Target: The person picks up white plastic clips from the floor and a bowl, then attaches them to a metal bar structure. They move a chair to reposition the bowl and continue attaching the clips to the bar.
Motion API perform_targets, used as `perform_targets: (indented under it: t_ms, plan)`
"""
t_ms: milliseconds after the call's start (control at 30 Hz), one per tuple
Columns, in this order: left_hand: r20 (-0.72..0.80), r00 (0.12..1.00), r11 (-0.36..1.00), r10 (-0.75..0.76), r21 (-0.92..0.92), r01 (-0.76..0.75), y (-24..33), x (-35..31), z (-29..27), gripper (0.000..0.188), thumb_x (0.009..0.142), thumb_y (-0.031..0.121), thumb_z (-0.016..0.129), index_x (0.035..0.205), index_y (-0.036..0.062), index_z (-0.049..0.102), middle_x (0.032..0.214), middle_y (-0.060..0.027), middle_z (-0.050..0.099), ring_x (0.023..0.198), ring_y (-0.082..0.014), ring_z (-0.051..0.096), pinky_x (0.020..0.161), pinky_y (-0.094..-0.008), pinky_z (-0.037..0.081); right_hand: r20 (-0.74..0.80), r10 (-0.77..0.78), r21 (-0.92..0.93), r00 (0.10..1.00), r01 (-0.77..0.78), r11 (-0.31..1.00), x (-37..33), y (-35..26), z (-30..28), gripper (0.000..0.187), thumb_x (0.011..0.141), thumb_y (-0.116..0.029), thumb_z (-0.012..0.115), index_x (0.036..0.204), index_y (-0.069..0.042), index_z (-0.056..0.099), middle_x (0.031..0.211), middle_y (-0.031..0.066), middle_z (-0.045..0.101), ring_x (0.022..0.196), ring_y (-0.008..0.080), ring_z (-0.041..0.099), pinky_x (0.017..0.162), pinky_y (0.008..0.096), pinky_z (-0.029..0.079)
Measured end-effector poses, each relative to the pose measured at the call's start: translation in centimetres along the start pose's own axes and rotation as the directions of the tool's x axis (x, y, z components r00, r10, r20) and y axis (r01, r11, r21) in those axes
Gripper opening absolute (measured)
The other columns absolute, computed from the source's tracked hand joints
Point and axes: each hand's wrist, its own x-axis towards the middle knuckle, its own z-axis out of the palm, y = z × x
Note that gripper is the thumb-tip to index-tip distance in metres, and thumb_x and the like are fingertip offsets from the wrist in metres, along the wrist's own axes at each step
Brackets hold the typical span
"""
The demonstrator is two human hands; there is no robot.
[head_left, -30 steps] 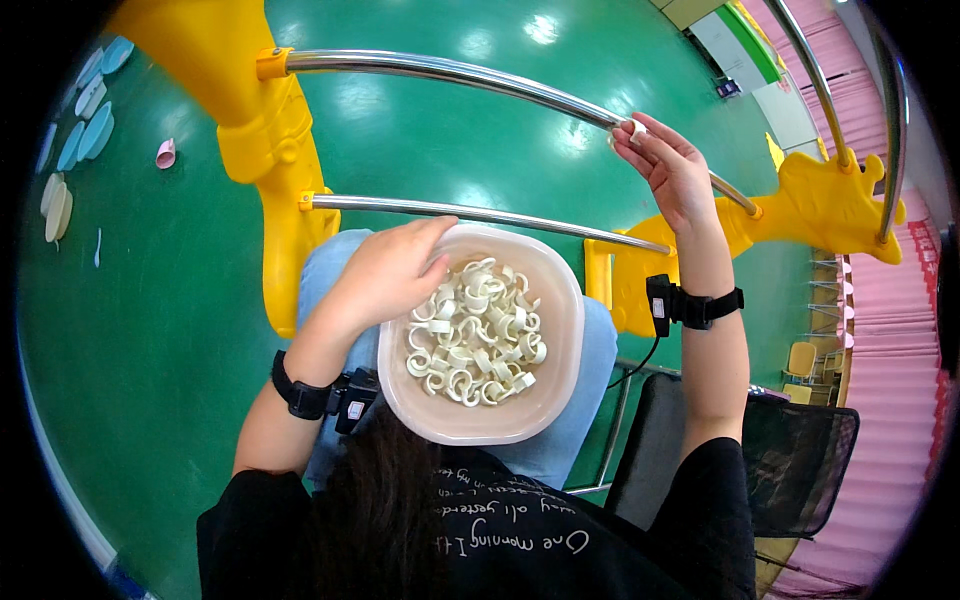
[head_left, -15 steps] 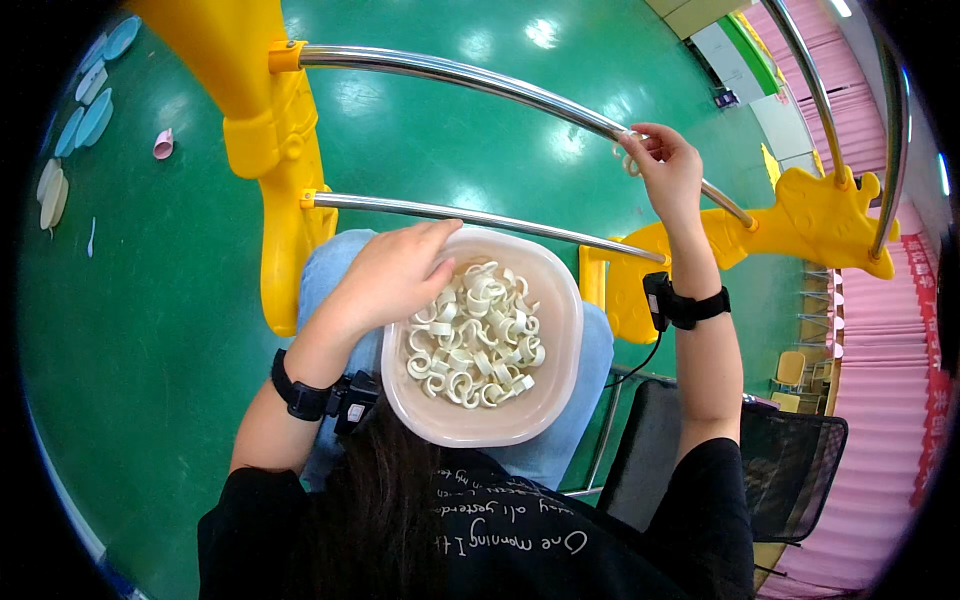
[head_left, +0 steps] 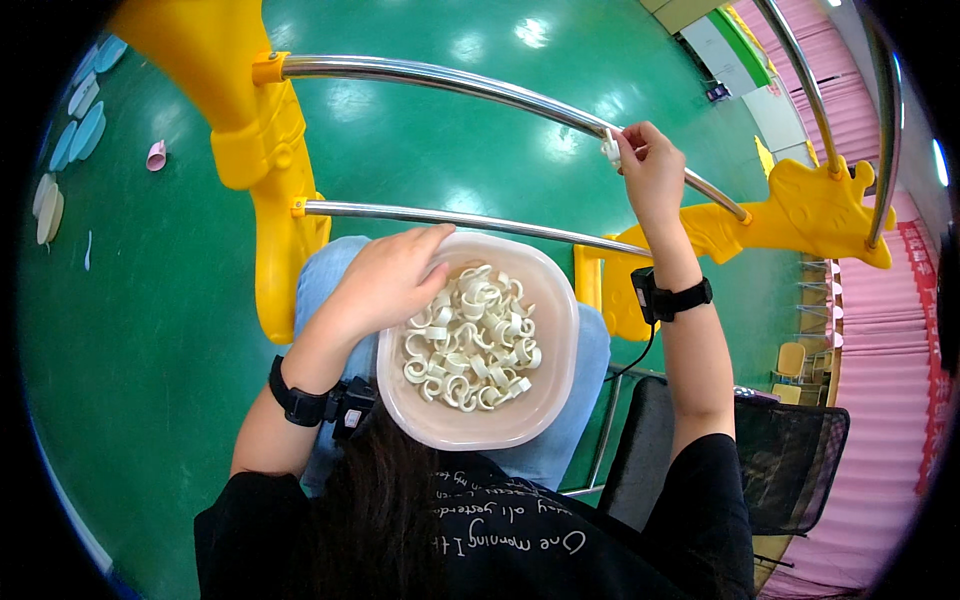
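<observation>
A pale pinkish-white basin (head_left: 553, 385) rests on my lap, holding a heap of white curled plastic S-hooks (head_left: 470, 345). My left hand (head_left: 392, 280) lies over its far left rim, thumb on the inner side and fingers along the outer edge. Up at the far curved metal bar (head_left: 440, 76), my right hand (head_left: 652, 168) pinches a white S-hook (head_left: 611, 148) between thumb and fingers. The hook is against or right beside the bar; whether it hangs on it I cannot tell.
A second metal bar (head_left: 400, 209) runs just beyond the basin. Yellow plastic posts stand at left (head_left: 275, 220) and right (head_left: 800, 205). Blue basins (head_left: 87, 132) and a pink cup (head_left: 156, 155) lie on the green floor at left. A black mesh chair (head_left: 795, 465) stands at right.
My right hand has shifted slightly left along the far bar, and the S-hook in it has turned and come against the bar. My left hand stays at the basin's rim.
</observation>
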Motion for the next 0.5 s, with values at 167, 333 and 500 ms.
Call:
perform_targets:
  t_ms: [167, 333, 500]
  plan:
    - [-0.014, 1.000, 1.000, 0.013, -0.001, -0.013, -0.1, -0.1, 0.2, 0.043, 0.080, 0.017, 0.054, 0.119, 0.0003, 0.048, 0.108, -0.0212, 0.057, 0.095, -0.0349, 0.057, 0.080, -0.0399, 0.046, 0.067, 0.096, 0.051, 0.993, -0.100, 0.994, -0.4, -1.2, 0.0, 0.018, 0.084, -0.016, 0.060, 0.083, 0.002, 0.057, 0.062, 0.0083, 0.060, 0.050, 0.0108, 0.058, 0.045, 0.0227, 0.042]
    - [0.005, 1.000, 1.000, -0.007, -0.004, 0.007, 0.2, 0.2, 0.1, 0.042, 0.080, 0.017, 0.054, 0.119, 0.0007, 0.048, 0.107, -0.0212, 0.057, 0.095, -0.0350, 0.057, 0.080, -0.0402, 0.046, 0.028, 0.172, 0.230, 0.985, -0.173, 0.958, -0.5, -1.3, 0.8, 0.014, 0.083, -0.014, 0.060, 0.082, 0.000, 0.058, 0.062, 0.0092, 0.061, 0.047, 0.0133, 0.059, 0.046, 0.0246, 0.045]
    - [-0.010, 1.000, 1.000, 0.010, -0.002, -0.010, -0.1, 0.0, 0.2, 0.042, 0.080, 0.017, 0.054, 0.119, 0.0009, 0.048, 0.108, -0.0211, 0.056, 0.096, -0.0345, 0.056, 0.081, -0.0395, 0.046, 0.110, 0.157, 0.454, 0.981, -0.190, 0.870, -0.8, -2.2, 0.9, 0.011, 0.084, -0.009, 0.058, 0.083, 0.002, 0.059, 0.064, 0.0080, 0.061, 0.051, 0.0112, 0.059, 0.047, 0.0223, 0.045]
